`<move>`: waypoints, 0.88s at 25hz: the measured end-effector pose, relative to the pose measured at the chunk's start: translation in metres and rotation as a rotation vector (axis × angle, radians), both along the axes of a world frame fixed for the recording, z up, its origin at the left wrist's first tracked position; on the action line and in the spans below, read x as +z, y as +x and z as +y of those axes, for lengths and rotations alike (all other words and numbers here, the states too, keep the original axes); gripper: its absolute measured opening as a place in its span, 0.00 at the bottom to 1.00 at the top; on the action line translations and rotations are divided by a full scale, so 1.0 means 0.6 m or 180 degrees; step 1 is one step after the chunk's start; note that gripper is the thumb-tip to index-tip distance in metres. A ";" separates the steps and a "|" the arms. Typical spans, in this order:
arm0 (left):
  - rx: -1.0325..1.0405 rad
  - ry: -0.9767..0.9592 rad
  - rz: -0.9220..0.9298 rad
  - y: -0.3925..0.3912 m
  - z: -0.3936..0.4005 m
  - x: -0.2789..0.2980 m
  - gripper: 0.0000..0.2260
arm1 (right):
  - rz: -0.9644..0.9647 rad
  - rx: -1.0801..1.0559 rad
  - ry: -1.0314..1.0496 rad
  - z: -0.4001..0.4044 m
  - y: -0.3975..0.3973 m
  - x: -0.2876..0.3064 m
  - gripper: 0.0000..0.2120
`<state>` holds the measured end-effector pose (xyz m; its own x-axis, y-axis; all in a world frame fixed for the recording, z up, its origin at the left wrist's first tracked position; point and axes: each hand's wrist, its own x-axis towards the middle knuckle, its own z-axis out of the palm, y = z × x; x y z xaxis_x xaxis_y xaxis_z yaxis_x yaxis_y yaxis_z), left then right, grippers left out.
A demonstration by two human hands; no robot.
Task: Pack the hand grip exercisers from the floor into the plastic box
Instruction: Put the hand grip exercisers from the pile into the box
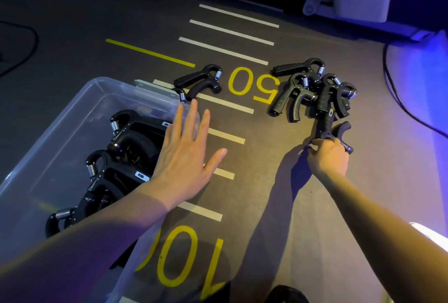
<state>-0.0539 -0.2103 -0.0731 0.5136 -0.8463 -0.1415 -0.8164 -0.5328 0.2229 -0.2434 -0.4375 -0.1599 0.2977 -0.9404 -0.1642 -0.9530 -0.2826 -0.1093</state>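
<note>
Right hand (pixel 327 155) grip pinching exerciser (pixel 327 126) spring end, handles pointing away, left hand (pixel 186 150) splayed over box (pixel 72 109).

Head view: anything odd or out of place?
Nothing damaged. Loose exercisers lie jumbled in a floor pile, one apart beside the plastic box. Right hand grips one; left hand hovers open.

dark floor (pixel 278 181), plastic box (pixel 72 109), scattered exercisers (pixel 312 92)

We count two hands, one plastic box (pixel 72 118), and six hand grip exercisers (pixel 312 92) on the floor.
</note>
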 end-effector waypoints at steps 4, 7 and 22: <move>-0.0033 -0.0026 0.0132 -0.009 0.017 0.007 0.34 | -0.0840 0.0238 -0.0822 0.019 -0.002 0.058 0.09; -0.0039 -0.0120 0.0126 -0.013 0.030 0.023 0.34 | -0.2323 -0.0221 -0.0491 0.028 0.025 0.130 0.07; 0.0442 -0.1146 0.0361 0.029 0.202 0.095 0.43 | -0.3847 0.1562 0.2369 0.358 0.259 0.353 0.06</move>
<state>-0.0363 -0.0893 -0.0162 0.6247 -0.7758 0.0890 -0.7016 -0.5077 0.5000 -0.0880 -0.2229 0.0519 0.8514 -0.5240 0.0216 -0.0153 -0.0659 -0.9977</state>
